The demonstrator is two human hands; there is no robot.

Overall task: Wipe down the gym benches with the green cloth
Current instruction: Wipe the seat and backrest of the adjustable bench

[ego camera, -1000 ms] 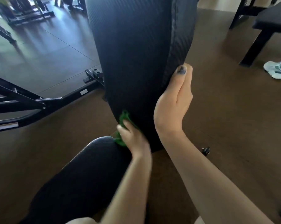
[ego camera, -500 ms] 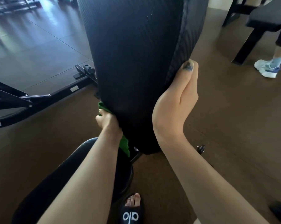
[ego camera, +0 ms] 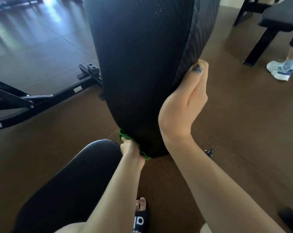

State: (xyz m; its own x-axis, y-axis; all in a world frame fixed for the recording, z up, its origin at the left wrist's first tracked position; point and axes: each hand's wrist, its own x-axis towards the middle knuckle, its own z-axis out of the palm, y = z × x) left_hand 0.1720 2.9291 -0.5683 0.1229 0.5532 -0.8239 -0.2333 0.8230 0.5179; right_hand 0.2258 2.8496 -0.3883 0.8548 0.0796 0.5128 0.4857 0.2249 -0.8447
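A tall black textured backrest pad (ego camera: 139,64) of a gym bench rises in the middle of the view. My right hand (ego camera: 184,101) grips its right edge, thumb on the side and fingers hidden behind. My left hand (ego camera: 130,148) holds the green cloth (ego camera: 125,137) against the pad's lower left end, just above the black seat pad (ego camera: 85,179). Most of the cloth is hidden by my hand and the pad.
A black steel machine frame (ego camera: 41,98) lies on the floor at the left. Another black bench (ego camera: 277,15) stands at the upper right, with a person's foot in a white shoe (ego camera: 278,70) beside it. My sandalled foot (ego camera: 140,214) is below. A small black knob (ego camera: 209,151) lies on the brown floor.
My left hand has slid the cloth along the pad's lower left edge, up to the left and then back down to the bottom end. My right hand has kept its grip.
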